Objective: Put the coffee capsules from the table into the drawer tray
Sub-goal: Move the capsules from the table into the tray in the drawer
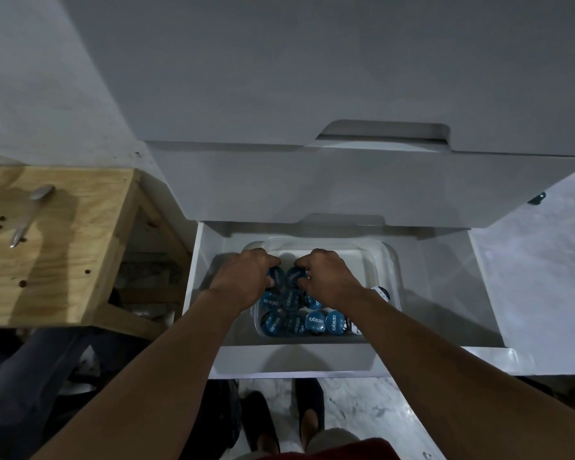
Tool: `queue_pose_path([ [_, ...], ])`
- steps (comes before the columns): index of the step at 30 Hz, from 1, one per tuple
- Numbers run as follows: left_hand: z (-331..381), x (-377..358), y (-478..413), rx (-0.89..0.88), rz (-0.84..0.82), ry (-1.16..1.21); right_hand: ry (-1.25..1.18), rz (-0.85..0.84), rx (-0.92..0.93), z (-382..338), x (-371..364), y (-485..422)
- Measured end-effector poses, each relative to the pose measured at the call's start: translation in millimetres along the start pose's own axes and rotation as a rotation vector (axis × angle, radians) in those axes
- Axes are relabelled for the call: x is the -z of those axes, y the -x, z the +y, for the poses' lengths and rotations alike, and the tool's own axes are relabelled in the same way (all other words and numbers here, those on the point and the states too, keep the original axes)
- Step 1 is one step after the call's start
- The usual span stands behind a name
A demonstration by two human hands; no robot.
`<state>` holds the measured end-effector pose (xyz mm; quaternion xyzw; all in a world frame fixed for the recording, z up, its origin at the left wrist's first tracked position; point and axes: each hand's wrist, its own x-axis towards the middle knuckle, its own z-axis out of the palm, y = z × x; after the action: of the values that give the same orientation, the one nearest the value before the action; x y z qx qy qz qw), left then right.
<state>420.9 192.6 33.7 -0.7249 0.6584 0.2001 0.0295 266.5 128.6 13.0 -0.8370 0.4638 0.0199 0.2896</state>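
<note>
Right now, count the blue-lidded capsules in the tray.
9 blue-lidded capsules show: two at the back, gripped by the left hand and right hand; three in the middle; four along the front. Hands may hide more.

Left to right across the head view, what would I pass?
Silver metal spoon on pale wooden table, left hand, right hand, right rim of clear plastic tray, right wall of white drawer, grey marbled floor.

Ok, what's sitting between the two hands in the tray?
Head view: two blue capsules, side by side, one gripped by the left hand, the other by the right hand.
</note>
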Motion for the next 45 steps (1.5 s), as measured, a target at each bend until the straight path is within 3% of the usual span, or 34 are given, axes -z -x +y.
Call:
queue_pose_path([
  [6, 0, 6, 10, -0.039, 0.099, 0.001, -0.02, 0.019, -0.056, 2, 6, 5],
  [16, 35, 30, 18, -0.156, 0.198, -0.043, 0.193, 0.238, -0.132, 16, 58, 62],
  [24, 164, 41, 20, -0.369, 0.286, -0.077, 0.207, 0.454, -0.171, 74, 119, 143],
  [31, 324, 30, 30, -0.46, 0.433, -0.056, 0.254, 0.565, -0.266, 199, 170, 250],
  [35, 407, 16, 35, -0.485, 0.422, -0.045, 0.239, 0.568, -0.317, 258, 186, 302],
  [45, 485, 14, -20, -0.422, 0.414, -0.086, 0.159, 0.603, -0.277, 340, 226, 285],
])
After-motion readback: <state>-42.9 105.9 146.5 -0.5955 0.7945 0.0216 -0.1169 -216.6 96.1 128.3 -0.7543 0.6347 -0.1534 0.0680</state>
